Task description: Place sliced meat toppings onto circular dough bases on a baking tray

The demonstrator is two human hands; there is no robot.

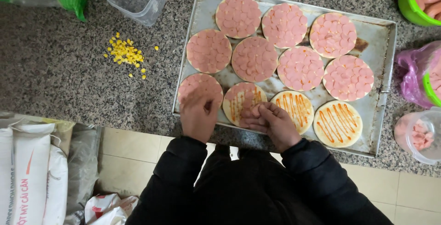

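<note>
Two hands over near-row dough rounds [242, 102] — left [198, 112] flat, open — right [271, 120] pinching sausage slices [255, 110].

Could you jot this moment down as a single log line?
left hand: on sausage-topped round | right hand: holding sausage slices over half-covered round | tray: two sauce-only rounds

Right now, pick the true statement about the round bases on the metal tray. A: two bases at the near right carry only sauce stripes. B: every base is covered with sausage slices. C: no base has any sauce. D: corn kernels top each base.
A: the two bases at the near right of the tray show only orange sauce stripes, while the far bases are covered with pink sausage slices.
</note>
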